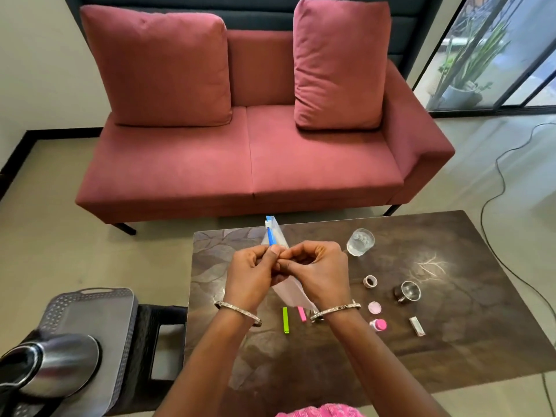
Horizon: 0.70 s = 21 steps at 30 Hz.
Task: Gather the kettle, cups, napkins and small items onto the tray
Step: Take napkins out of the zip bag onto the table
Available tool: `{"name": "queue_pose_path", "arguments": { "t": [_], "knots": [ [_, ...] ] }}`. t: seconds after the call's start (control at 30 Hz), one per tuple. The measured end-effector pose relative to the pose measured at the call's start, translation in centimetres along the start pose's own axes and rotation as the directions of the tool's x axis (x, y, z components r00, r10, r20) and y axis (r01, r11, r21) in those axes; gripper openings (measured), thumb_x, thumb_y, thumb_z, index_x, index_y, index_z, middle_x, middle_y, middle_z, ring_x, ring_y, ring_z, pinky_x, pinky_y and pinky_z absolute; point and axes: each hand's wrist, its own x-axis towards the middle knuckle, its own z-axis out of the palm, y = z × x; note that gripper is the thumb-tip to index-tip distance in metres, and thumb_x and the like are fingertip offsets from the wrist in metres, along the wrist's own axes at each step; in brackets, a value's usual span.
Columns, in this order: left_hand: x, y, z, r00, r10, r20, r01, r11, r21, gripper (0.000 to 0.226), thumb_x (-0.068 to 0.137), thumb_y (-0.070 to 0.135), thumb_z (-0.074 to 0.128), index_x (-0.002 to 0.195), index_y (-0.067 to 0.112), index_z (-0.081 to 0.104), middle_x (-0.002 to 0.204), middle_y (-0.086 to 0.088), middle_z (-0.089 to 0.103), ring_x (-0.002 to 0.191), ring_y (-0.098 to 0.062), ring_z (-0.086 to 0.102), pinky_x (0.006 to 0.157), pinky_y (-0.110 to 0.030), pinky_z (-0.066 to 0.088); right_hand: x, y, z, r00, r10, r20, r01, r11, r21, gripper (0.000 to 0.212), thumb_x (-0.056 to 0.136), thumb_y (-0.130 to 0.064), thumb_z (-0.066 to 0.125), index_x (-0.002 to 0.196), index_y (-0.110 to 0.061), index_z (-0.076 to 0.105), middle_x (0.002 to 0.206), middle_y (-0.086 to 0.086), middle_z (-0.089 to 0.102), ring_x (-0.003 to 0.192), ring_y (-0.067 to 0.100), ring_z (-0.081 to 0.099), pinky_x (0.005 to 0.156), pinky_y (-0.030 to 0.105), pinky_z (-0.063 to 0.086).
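My left hand [251, 273] and my right hand [319, 270] meet over the dark table [451, 341], both pinching the top edge of a clear zip bag [293, 294] with a blue zipper strip [271, 233]. A steel kettle [49, 361] stands on the grey tray [99, 308] at the lower left. On the table lie a clear glass [360, 242], a steel cup [407, 291], a small ring-shaped roll [370, 281], a pink round lid [374, 307], a small pink-capped bottle [378, 325], a sachet [417, 326], a green stick [285, 320] and a pink stick [301, 313].
The tray rests on a dark stool [162, 335] left of the table. A red sofa [240, 164] stands beyond the table. A black cable [499, 182] runs over the floor at the right. A glass door [496, 52] is at the far right.
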Motion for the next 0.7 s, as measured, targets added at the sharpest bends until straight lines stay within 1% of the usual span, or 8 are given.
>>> {"name": "queue_pose_path", "arguments": {
  "t": [0.07, 0.17, 0.23, 0.37, 0.43, 0.53, 0.67, 0.7],
  "knots": [
    [-0.3, 0.2, 0.2, 1.000, -0.029, 0.009, 0.029, 0.998, -0.063, 0.023, 0.097, 0.011, 0.053, 0.087, 0.007, 0.073, 0.073, -0.011, 0.071, 0.070, -0.016, 0.070, 0.066, -0.028, 0.061, -0.1, 0.1, -0.4, 0.999, 0.015, 0.052, -0.016, 0.999, 0.031, 0.014, 0.065, -0.012, 0.091, 0.072, -0.014, 0.080, 0.068, 0.000, 0.077, 0.067, 0.015, 0.075, 0.070, 0.034, 0.064],
    [-0.9, 0.5, 0.3, 0.997, -0.075, -0.021, 0.069, 0.976, -0.206, 0.017, 0.099, 0.009, 0.050, 0.096, 0.002, 0.065, 0.074, -0.007, 0.074, 0.066, -0.011, 0.072, 0.056, -0.020, 0.057, -0.1, 0.3, -1.5, 0.986, 0.050, 0.158, -0.060, 0.997, 0.055, 0.015, 0.068, -0.018, 0.090, 0.078, -0.010, 0.081, 0.072, 0.001, 0.078, 0.066, 0.009, 0.073, 0.068, 0.027, 0.061],
    [-1.3, 0.5, 0.3, 0.993, -0.117, -0.035, 0.100, 0.942, -0.320, 0.011, 0.098, 0.010, 0.052, 0.098, 0.001, 0.059, 0.079, -0.011, 0.076, 0.066, -0.014, 0.073, 0.055, -0.022, 0.057, 0.0, 0.4, -2.2, 0.977, 0.051, 0.206, -0.063, 0.997, 0.051, 0.018, 0.066, -0.016, 0.091, 0.078, -0.008, 0.080, 0.073, 0.002, 0.078, 0.066, 0.006, 0.072, 0.067, 0.023, 0.059],
    [-1.7, 0.3, 0.4, 0.984, -0.176, 0.001, 0.162, 0.907, -0.388, 0.015, 0.090, 0.015, 0.065, 0.097, 0.002, 0.064, 0.090, -0.015, 0.075, 0.069, -0.017, 0.072, 0.060, -0.026, 0.059, 0.1, 0.1, -2.9, 0.981, 0.004, 0.195, 0.000, 1.000, -0.025, 0.025, 0.061, -0.020, 0.094, 0.077, -0.008, 0.079, 0.071, 0.000, 0.077, 0.064, 0.004, 0.073, 0.063, 0.016, 0.057],
    [-1.6, 0.1, 0.3, 0.982, -0.188, 0.029, 0.181, 0.878, -0.443, 0.018, 0.085, 0.015, 0.068, 0.095, 0.000, 0.068, 0.090, -0.015, 0.075, 0.073, -0.018, 0.073, 0.063, -0.027, 0.059, 0.1, 0.0, -3.2, 0.975, -0.004, 0.224, 0.005, 1.000, -0.005, 0.025, 0.063, -0.019, 0.093, 0.080, -0.007, 0.080, 0.073, 0.002, 0.078, 0.067, 0.009, 0.074, 0.064, 0.018, 0.059],
    [-1.7, -0.3, 0.0, 0.981, -0.186, 0.057, 0.189, 0.834, -0.519, 0.021, 0.081, 0.015, 0.069, 0.094, -0.002, 0.070, 0.091, -0.017, 0.075, 0.081, -0.021, 0.073, 0.067, -0.029, 0.060, 0.4, -0.2, -4.0, 0.945, 0.013, 0.326, -0.037, 0.997, 0.067, 0.023, 0.068, -0.015, 0.089, 0.087, -0.004, 0.080, 0.078, 0.008, 0.078, 0.070, 0.011, 0.074, 0.064, 0.018, 0.057],
    [-1.7, -0.7, 0.0, 0.982, -0.183, 0.057, 0.186, 0.837, -0.514, 0.012, 0.083, 0.013, 0.067, 0.085, 0.005, 0.074, 0.089, -0.014, 0.076, 0.081, -0.020, 0.074, 0.067, -0.029, 0.060, 1.0, -0.4, -4.7, 0.901, 0.062, 0.430, -0.125, 0.985, 0.119, 0.018, 0.078, -0.009, 0.081, 0.092, 0.001, 0.078, 0.085, 0.018, 0.077, 0.077, 0.022, 0.074, 0.075, 0.033, 0.063],
    [-1.7, -0.7, 0.1, 0.983, -0.180, 0.035, 0.174, 0.848, -0.501, 0.011, 0.085, 0.012, 0.066, 0.083, 0.005, 0.074, 0.088, -0.014, 0.076, 0.079, -0.020, 0.074, 0.066, -0.030, 0.060, 0.9, -0.5, -4.7, 0.901, 0.067, 0.429, -0.130, 0.984, 0.119, 0.015, 0.079, -0.008, 0.080, 0.091, 0.002, 0.078, 0.084, 0.019, 0.077, 0.076, 0.023, 0.073, 0.074, 0.033, 0.063]
  ]
}}
